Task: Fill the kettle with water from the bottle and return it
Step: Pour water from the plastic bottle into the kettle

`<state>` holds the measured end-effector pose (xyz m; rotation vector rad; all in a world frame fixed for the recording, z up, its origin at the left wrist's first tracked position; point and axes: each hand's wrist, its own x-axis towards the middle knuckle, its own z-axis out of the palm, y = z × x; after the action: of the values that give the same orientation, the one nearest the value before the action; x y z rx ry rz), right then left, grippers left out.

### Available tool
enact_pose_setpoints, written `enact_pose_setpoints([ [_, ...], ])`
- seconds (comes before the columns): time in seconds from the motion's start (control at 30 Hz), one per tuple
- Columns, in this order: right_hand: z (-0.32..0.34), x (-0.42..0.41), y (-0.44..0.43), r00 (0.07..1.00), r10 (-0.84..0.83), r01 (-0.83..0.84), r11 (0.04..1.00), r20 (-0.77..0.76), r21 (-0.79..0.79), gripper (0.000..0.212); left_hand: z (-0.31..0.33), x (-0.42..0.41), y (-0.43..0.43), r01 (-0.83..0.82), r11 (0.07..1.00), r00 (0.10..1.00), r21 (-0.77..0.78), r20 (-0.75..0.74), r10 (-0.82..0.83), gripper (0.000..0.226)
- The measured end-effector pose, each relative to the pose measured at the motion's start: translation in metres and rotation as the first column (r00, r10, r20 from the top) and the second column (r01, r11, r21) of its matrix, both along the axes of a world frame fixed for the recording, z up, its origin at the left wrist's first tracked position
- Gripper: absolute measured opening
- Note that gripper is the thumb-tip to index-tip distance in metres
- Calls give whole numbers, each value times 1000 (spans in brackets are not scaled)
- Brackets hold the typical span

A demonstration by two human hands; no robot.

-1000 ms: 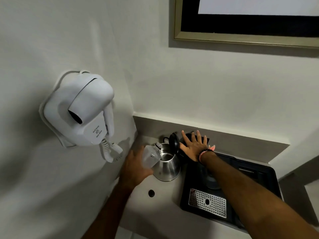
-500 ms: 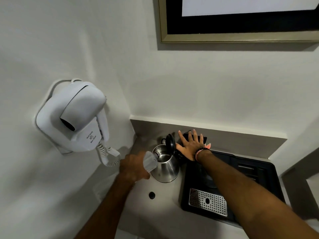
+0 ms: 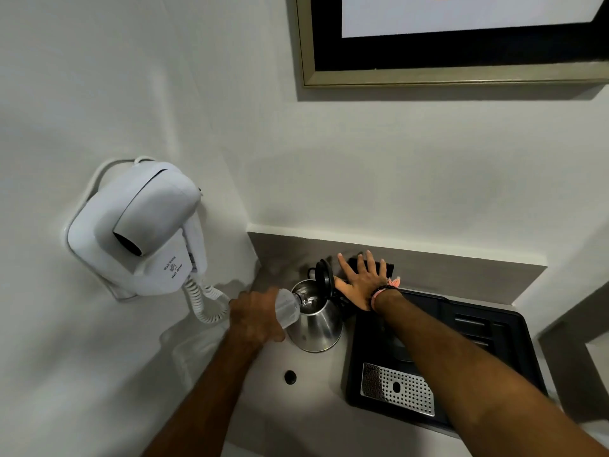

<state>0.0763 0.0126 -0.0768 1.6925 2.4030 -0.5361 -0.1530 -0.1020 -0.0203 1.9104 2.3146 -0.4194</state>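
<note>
Kettle [image 3: 317, 319] | between hands | left hand [image 3: 255, 316] tilts bottle [image 3: 287, 308] in

Pale plaster walls [image 3: 395, 166] meet in a corner just beyond my fingers. A white wall-hung hair dryer [image 3: 138, 225] sits to their left, a gold-framed picture [image 3: 454, 72] high above, a grey counter [image 3: 296, 420] beneath, a black tray [image 3: 487, 331] to their right.
</note>
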Motion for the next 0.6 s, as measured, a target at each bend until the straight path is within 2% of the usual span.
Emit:
enact_pose_setpoints([
  [0.6, 2, 0, -1, 1000, -9, 9, 1000, 10, -22, 76, 5, 2, -3, 17, 1000, 996, -8, -87, -18, 88],
])
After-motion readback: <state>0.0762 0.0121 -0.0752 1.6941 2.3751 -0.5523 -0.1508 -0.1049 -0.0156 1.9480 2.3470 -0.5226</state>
